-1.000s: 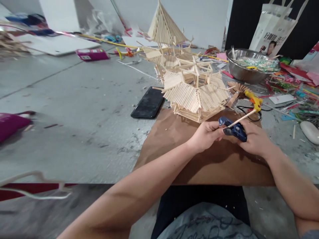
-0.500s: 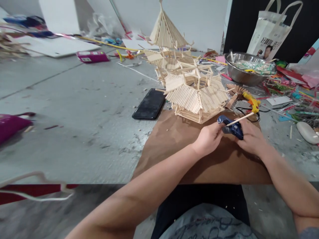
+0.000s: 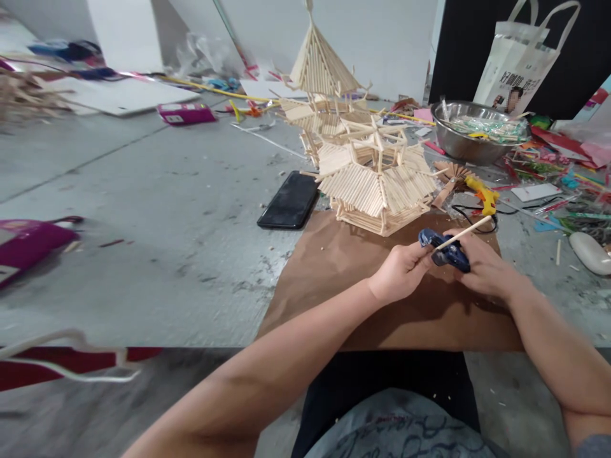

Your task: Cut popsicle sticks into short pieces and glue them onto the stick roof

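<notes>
Over a sheet of brown paper [image 3: 315, 273], my right hand [image 3: 489, 270] is closed around a dark blue hand tool [image 3: 451, 256], which looks like a cutter; its jaws are partly hidden. My left hand [image 3: 398, 270] pinches one end of a thin wooden stick [image 3: 465, 233] against the tool's head. The stick slants up to the right, its far end free in front of the yellow glue gun [image 3: 487, 198]. Just beyond my hands stands a pavilion model of wooden sticks [image 3: 356, 184], with a slatted six-sided roof.
A pointed stick roof [image 3: 324, 63] rises behind the model. Left of it lies a black phone [image 3: 289, 200]. A metal bowl [image 3: 461, 146] holds sticks and wrappers, beside a white bag [image 3: 515, 63]. Purple packs [image 3: 186, 114] lie left; a white computer mouse [image 3: 589, 252] and scraps lie right.
The stick and the blue tool have shifted slightly right and down, with both hands still on them. The view has turned a little to the left.
</notes>
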Action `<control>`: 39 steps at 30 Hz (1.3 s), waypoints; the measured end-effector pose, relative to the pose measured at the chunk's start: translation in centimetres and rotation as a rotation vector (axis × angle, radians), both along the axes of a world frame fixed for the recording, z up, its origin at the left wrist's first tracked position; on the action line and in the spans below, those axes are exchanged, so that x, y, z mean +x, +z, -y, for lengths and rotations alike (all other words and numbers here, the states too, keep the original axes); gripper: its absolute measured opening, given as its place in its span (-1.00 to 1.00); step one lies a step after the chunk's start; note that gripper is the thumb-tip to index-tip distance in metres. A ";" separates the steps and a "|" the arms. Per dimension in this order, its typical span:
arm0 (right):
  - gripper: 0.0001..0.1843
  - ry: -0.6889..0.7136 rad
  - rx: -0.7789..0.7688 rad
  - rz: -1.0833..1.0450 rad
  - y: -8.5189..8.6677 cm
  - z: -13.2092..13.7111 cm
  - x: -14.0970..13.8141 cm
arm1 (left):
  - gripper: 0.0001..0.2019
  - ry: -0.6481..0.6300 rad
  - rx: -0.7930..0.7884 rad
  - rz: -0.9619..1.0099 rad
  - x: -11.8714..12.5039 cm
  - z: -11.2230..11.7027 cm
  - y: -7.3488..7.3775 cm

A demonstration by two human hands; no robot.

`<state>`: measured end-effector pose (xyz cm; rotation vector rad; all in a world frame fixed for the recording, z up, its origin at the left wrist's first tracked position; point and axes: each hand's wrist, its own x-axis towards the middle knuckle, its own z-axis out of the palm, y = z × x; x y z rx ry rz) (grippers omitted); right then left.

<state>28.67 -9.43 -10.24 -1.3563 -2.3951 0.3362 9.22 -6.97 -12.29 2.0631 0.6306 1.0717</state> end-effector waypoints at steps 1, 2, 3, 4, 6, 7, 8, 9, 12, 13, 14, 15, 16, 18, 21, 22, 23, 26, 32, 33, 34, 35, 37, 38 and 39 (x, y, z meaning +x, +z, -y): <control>-0.45 -0.002 -0.004 0.000 0.0 0.0 0.0 | -0.74 -0.011 -0.030 0.016 0.1 0.1 0.1; -0.43 -0.006 -0.008 0.001 0.0 -0.1 0.1 | -0.72 -0.024 -0.063 0.029 0.1 0.2 0.2; -0.42 -0.008 -0.012 0.002 0.0 -0.1 0.2 | -0.71 -0.038 -0.095 0.042 0.1 0.3 0.4; -0.42 -0.006 -0.015 0.001 -0.1 -0.1 0.3 | -0.70 -0.056 -0.129 0.052 0.1 0.3 0.5; -0.42 0.015 -0.013 0.001 -0.2 -0.2 0.5 | -0.68 -0.095 -0.186 0.063 0.1 0.3 0.8; -0.41 0.030 -0.007 0.000 -0.3 -0.2 0.7 | -0.68 -0.119 -0.205 0.059 0.1 0.3 0.8; -0.39 0.042 0.001 -0.002 -0.3 -0.3 0.7 | -0.68 -0.142 -0.215 0.048 0.1 0.2 0.8; -0.38 0.045 0.011 -0.004 -0.4 -0.3 0.7 | -0.68 -0.155 -0.216 0.036 0.1 0.2 0.7; -0.46 -0.018 0.030 0.004 -0.3 -0.4 0.4 | -0.72 -0.101 -0.197 0.041 0.2 -0.2 0.0; -0.51 -0.052 0.031 0.011 -0.2 -0.4 0.2 | -0.74 -0.047 -0.196 0.065 0.2 -0.3 -0.2; -0.54 -0.082 0.031 0.016 -0.1 -0.4 0.0 | -0.75 0.007 -0.198 0.089 0.3 -0.4 -0.5; -0.56 -0.106 0.033 0.020 -0.1 -0.4 -0.2 | -0.76 0.046 -0.200 0.105 0.4 -0.4 -0.7; -0.56 -0.124 0.037 0.024 0.0 -0.3 -0.3 | -0.76 0.066 -0.197 0.113 0.4 -0.5 -0.8; -0.52 -0.156 0.051 0.035 -0.1 -0.2 -0.5 | -0.74 0.050 -0.188 0.108 0.4 -0.4 -0.9; -0.52 -0.222 0.051 0.072 -0.4 0.2 -0.6 | -0.68 -0.006 -0.186 0.112 0.3 -0.5 -0.8; -0.54 -0.246 0.044 0.084 -0.5 0.3 -0.6 | -0.66 -0.014 -0.187 0.113 0.3 -0.5 -0.8; -0.56 -0.270 0.039 0.092 -0.6 0.4 -0.7 | -0.65 -0.019 -0.185 0.109 0.2 -0.5 -0.8; -0.59 -0.331 0.039 0.120 -0.8 0.7 -0.8 | -0.60 -0.009 -0.156 0.065 0.1 -0.8 -0.9; -0.68 -0.352 0.022 0.197 -0.6 0.8 -1.2 | -0.62 0.065 -0.100 -0.037 0.0 -0.9 -1.5; -0.68 -0.354 0.011 0.214 -0.4 0.8 -1.3 | -0.63 0.075 -0.096 -0.048 0.0 -0.9 -1.6; -0.68 -0.357 -0.001 0.232 -0.3 0.8 -1.4 | -0.64 0.082 -0.093 -0.055 0.0 -0.9 -1.6; -0.67 -0.361 -0.016 0.250 -0.2 0.7 -1.4 | -0.65 0.087 -0.091 -0.060 0.1 -0.9 -1.6; -0.65 -0.367 -0.043 0.281 -0.1 0.6 -1.5 | -0.66 0.096 -0.091 -0.060 0.1 -1.0 -1.7; -0.64 -0.367 -0.052 0.292 -0.1 0.5 -1.6 | -0.66 0.099 -0.093 -0.060 0.1 -1.1 -1.8; -0.64 -0.365 -0.058 0.300 -0.1 0.4 -1.6 | -0.66 0.102 -0.097 -0.062 0.1 -1.1 -1.9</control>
